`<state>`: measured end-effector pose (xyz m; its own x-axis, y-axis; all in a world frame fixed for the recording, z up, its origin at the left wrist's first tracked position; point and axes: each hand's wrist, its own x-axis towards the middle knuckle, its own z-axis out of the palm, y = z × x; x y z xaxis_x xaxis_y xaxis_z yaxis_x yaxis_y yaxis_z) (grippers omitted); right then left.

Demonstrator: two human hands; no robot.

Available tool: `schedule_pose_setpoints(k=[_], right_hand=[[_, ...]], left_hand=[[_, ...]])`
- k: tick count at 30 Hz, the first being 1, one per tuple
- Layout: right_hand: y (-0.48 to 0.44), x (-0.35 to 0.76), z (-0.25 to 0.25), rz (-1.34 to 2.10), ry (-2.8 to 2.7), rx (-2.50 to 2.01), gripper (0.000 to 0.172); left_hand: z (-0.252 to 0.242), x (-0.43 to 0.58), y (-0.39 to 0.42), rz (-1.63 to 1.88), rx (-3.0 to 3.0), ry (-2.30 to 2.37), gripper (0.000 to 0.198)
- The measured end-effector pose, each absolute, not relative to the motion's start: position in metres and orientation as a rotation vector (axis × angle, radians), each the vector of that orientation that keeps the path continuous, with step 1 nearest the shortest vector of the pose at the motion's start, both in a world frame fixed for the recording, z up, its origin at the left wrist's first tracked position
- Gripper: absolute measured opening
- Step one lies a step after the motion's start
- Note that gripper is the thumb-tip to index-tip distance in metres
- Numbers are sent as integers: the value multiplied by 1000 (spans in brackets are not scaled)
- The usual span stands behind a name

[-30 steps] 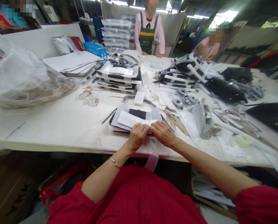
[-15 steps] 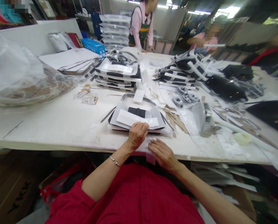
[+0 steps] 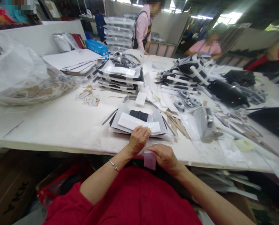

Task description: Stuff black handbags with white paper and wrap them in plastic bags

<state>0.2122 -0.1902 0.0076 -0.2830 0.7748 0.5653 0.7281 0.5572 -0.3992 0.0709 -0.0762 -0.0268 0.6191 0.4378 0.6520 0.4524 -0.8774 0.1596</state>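
Note:
On the table in front of me lies a black handbag point(image 3: 139, 115), its front covered by a grey-white sheet point(image 3: 118, 120) and its wrapped handle arched toward the back. A white padding strip point(image 3: 127, 122) lies across the lower part of it. The bent fingers of my left hand point(image 3: 139, 139) are closed on that strip's front edge. Just to the right, my right hand point(image 3: 164, 156) pinches a thin see-through strip point(image 3: 150, 160) between thumb and fingers. This strip hangs over the table's front edge; its upper end is hidden near my left hand.
Stacked wrapped bags point(image 3: 120, 76) stand behind, with another pile point(image 3: 179, 75) to the right. Wrapped rings point(image 3: 188, 100), a tape dispenser point(image 3: 206, 122) and brown paper strips point(image 3: 176, 123) lie at right. Small tags point(image 3: 90, 97) and a large plastic bag point(image 3: 24, 72) are at left. Co-workers stand beyond.
My right hand has gone from fingers laid flat to a pinch on the see-through strip, which now hangs lower. My left hand stays on the padding strip.

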Motion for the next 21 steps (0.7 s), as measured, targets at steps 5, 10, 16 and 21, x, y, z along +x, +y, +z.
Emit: schedule_pose_setpoints(k=[5, 10, 16, 21], right_hand=[[-139, 234, 45, 5, -2075, -1339, 24], [-87, 253, 52, 423, -2028, -1657, 10], [-63, 259, 39, 630, -1798, -1891, 13], [-53, 263, 33, 389, -1889, -2017, 14]], left_hand=[[-17, 62, -89, -1210, -2921, -823, 31], [2, 68, -93, -1239, -2958, -1121, 17], [-1, 85, -82, -1229, -2755, -1371, 12], [2, 84, -79, -955, -2771, -1226, 13]])
